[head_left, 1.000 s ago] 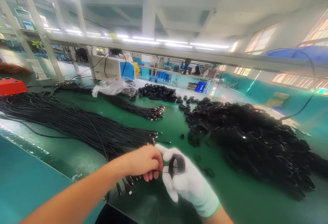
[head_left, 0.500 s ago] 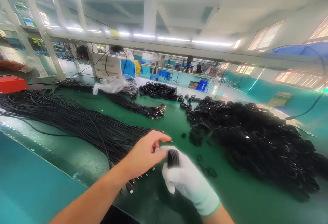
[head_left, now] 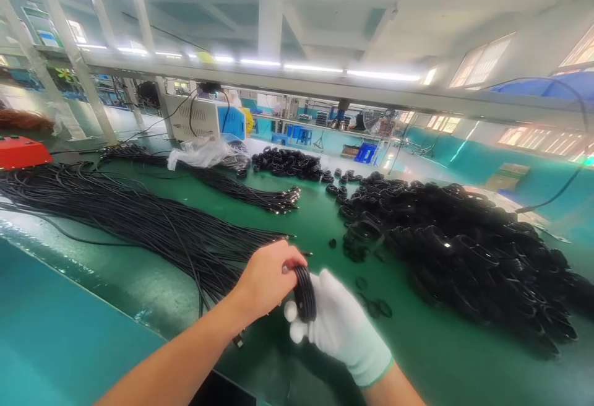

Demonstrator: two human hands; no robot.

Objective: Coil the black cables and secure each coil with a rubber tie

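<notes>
Both hands clamped on one black coil (head_left: 304, 294), bare left (head_left: 266, 279), gloved right (head_left: 336, 325), near worktop (head_left: 301, 220) front edge; best kept pinched tight so loops stay stacked.

White knit cloth glove covering the right hand (head_left: 341, 332), left hand (head_left: 266, 279) showing bare; coiled cable (head_left: 304, 293) looking like matt black rubbery plastic; green table mat (head_left: 306, 220) shining smooth, slightly glossy; crinkled clear plastic bag (head_left: 199, 153) glinting at the far edge
</notes>
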